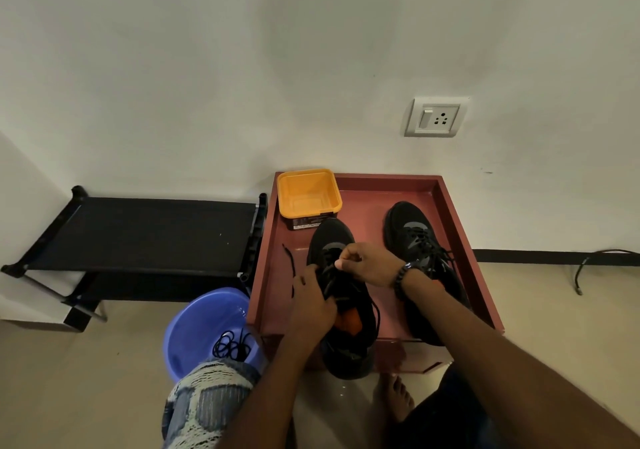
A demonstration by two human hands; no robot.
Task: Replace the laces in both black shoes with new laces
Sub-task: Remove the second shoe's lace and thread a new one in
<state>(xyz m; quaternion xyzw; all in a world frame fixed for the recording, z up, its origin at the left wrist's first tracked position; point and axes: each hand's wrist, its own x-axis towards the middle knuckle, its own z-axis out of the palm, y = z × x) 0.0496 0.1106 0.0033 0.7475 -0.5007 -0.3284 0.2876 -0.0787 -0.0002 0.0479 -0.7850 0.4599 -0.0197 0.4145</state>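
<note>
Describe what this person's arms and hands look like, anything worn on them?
Both forearms are bare, with no sleeves in view. The right hand has a dark beaded bracelet around its wrist. The left hand shows no ring, watch or band.

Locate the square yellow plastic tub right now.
Head view: the square yellow plastic tub sits in the far-left corner of the reddish-brown tray, against the wall, just beyond the left black shoe.

The label on the yellow tub [309, 199] carries print too small to read.
</note>
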